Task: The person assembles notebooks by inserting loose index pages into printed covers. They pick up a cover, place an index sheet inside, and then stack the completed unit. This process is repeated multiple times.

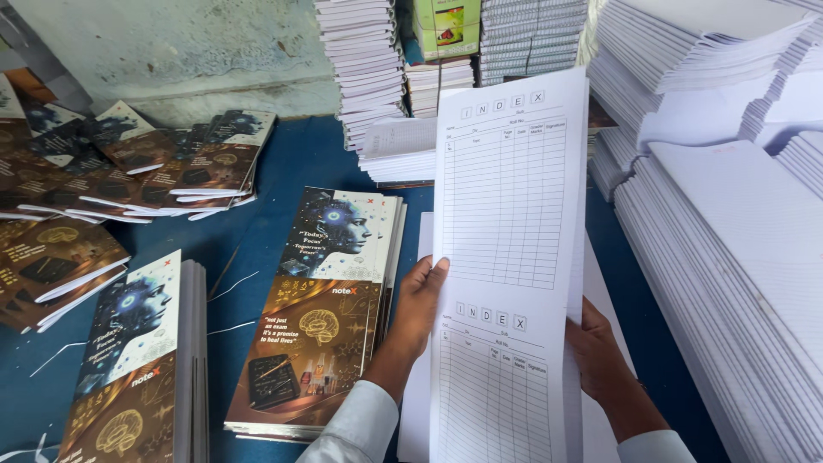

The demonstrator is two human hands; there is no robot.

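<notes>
Both hands are holding one tall printed sheet upright over the blue bench. The sheet is carrying two ruled table forms, one above the other. The left hand is pinching the sheet's left edge about halfway up, thumb on the printed face and fingers behind. The right hand is gripping the right edge lower down, fingers curled round it. Whether more than one sheet is being held cannot be told. More white paper is lying flat on the bench beneath the sheet.

Two squared stacks of illustrated covers are lying to the left: one stack just beside the left hand, the other at the near left edge of the bench. Loose fanned covers are spreading across the far left corner, too many to count.

Along the right edge, three large stacks of white ruled paper are sitting, stepped one behind another. At the far edge, at least three tall columns of bound white pads are standing against the wall, with one green carton between them.
</notes>
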